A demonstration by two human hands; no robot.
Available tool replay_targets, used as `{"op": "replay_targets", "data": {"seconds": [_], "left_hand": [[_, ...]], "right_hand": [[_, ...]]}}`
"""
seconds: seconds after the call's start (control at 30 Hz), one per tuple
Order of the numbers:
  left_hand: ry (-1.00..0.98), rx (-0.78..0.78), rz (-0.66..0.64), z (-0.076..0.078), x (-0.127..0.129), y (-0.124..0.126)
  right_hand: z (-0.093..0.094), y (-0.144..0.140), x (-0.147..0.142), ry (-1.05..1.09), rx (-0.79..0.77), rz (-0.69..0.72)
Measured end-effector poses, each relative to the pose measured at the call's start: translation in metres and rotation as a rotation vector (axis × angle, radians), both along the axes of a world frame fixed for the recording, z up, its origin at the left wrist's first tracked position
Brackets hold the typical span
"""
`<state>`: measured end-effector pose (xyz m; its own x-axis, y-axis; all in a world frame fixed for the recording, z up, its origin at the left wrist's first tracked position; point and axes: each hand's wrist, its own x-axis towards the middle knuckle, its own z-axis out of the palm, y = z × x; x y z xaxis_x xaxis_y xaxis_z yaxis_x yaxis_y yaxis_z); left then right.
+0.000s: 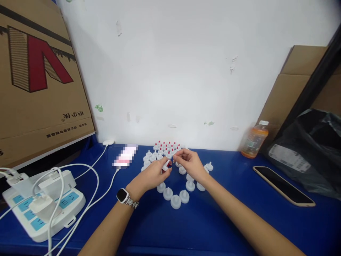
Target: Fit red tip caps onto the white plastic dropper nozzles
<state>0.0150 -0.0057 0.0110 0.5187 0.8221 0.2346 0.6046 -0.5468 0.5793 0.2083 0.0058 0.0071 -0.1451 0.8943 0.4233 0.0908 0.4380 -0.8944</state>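
- A small white plastic cap with a red tip (167,165) sits pinched in the fingers of the left hand (151,175), held just above the blue table (213,220).
- The right hand (189,163) closes its fingertips on a tiny piece just beside that cap; what the piece is cannot be told.
- By my reading, the two parts are being fitted together; the next move calls for fine alignment and a light press.
- Round white plastic caps (176,201) lie scattered beneath and around both hands.
- Red-tipped finished caps (166,146) stand grouped just beyond the fingers.
- An orange drink bottle (254,144) and a dark phone (283,185) lie well right of the right hand; a white power strip (44,208) lies left of the left hand.
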Motion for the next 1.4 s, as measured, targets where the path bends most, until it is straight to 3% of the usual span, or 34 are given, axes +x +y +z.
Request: {"op": "replay_targets", "data": {"seconds": [0.2,0.53,0.8,1.13,1.27,1.33,1.4], "left_hand": [[-0.040,0.005,-0.024,0.002,0.004,-0.005],[-0.028,0.002,-0.029,0.005,0.006,-0.010],[-0.198,-0.059,-0.061,0.009,0.014,-0.013],[-0.204,0.048,-0.044,0.000,0.017,-0.002],[-0.134,0.171,0.015,0.001,0.005,0.007],[-0.084,0.158,0.050,0.006,-0.003,0.009],[-0.030,0.101,0.054,0.011,-0.008,0.009]], "right_hand": [[-0.014,-0.002,-0.014,0.098,-0.017,0.027],[-0.007,-0.014,-0.018,0.092,0.067,-0.035],[-0.007,-0.020,-0.024,0.115,0.153,-0.077],[0.019,-0.002,-0.002,0.008,-0.056,0.115],[0.029,0.024,0.016,-0.134,0.054,-0.086],[0.030,0.038,0.022,-0.230,0.091,-0.208],[0.028,0.050,0.025,-0.329,0.093,-0.237]]}}
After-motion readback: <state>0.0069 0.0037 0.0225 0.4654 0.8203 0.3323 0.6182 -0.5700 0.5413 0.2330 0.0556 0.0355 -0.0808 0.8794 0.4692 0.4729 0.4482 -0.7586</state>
